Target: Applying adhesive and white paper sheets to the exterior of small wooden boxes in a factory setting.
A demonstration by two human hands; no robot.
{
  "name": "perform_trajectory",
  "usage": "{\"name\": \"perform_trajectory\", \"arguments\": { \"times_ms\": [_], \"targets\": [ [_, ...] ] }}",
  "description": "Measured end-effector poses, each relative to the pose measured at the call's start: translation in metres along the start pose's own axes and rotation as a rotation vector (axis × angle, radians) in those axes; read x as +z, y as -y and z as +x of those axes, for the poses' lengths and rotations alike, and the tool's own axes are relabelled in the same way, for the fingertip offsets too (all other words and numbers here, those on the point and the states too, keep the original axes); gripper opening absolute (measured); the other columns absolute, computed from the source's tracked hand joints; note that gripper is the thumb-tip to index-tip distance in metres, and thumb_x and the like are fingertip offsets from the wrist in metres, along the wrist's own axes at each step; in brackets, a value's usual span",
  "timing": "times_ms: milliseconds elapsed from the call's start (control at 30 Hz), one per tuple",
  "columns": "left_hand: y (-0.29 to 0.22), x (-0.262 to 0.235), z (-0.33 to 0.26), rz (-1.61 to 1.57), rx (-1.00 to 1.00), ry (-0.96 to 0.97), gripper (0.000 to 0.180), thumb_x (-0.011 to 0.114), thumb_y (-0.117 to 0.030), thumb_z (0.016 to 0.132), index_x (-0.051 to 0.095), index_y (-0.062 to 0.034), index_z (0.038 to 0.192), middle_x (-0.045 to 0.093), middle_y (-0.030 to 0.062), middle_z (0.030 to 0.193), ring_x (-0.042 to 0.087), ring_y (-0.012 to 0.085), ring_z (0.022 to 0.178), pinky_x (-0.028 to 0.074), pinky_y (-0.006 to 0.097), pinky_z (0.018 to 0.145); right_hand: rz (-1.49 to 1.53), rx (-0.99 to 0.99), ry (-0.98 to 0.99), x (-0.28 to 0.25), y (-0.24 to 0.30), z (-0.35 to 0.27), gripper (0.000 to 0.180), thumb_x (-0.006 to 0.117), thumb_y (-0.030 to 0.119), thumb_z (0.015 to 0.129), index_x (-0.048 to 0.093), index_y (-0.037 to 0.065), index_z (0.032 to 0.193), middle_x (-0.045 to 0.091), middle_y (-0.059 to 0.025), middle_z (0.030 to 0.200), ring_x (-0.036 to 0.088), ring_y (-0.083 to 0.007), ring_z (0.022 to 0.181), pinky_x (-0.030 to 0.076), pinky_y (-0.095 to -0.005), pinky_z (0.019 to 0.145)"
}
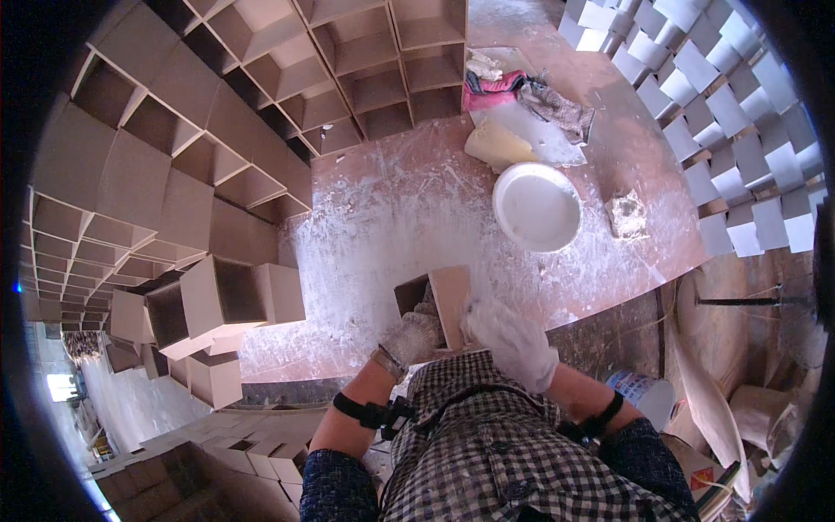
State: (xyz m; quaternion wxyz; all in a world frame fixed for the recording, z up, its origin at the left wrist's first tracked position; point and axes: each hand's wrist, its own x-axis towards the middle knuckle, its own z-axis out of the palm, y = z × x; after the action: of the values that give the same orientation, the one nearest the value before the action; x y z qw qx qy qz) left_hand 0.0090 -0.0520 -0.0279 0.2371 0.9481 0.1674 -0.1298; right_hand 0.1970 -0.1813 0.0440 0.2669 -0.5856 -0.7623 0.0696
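Observation:
A small open brown cardboard box (451, 300) stands at the table's near edge, against my checked apron. My left hand (410, 337), in a grimy knitted glove, grips its left side, with the fingers reaching into the dark opening. On the right side of the box is my right hand (515, 341) in a white, powdery glove. Its fingers are smeared by motion, so their closure is unclear, and contact with the box cannot be made out.
Brown boxes (228, 300) are stacked at left, with more open ones (361, 52) behind. White boxes (735, 109) are piled far right. The powdered table (357, 235) bears a white basin (537, 207), yellowish sheet (498, 145), cloths (557, 109) and whitish lump (626, 216). A bucket (642, 396) stands right.

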Motion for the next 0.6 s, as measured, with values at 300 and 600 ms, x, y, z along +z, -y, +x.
{"name": "perform_trajectory", "arguments": {
  "times_ms": [300,600],
  "targets": [
    [-0.006,-0.002,-0.001,0.026,0.096,-0.238,0.056,0.057,-0.051,0.081,0.056,-0.0122,0.122,0.060,0.0145,0.117,0.054,0.0347,0.110,0.038,0.045,0.099,0.055,-0.034,-0.174,0.009,0.026,0.002,0.033,0.053,0.005,0.081,0.057,0.007,0.114,0.059,-0.0130,0.108,0.057,-0.0297,0.100,0.049,-0.0367,0.082],
    [-0.003,0.002,0.005,0.014,0.122,-0.160,0.056,0.057,-0.050,0.081,0.057,-0.0114,0.122,0.060,0.0149,0.115,0.054,0.0355,0.109,0.039,0.044,0.097,0.049,0.131,0.042,-0.007,-0.018,0.067,0.043,0.053,0.009,0.078,0.053,0.006,0.121,0.057,-0.0098,0.113,0.057,-0.0256,0.104,0.051,-0.0333,0.076]
  ]
}}
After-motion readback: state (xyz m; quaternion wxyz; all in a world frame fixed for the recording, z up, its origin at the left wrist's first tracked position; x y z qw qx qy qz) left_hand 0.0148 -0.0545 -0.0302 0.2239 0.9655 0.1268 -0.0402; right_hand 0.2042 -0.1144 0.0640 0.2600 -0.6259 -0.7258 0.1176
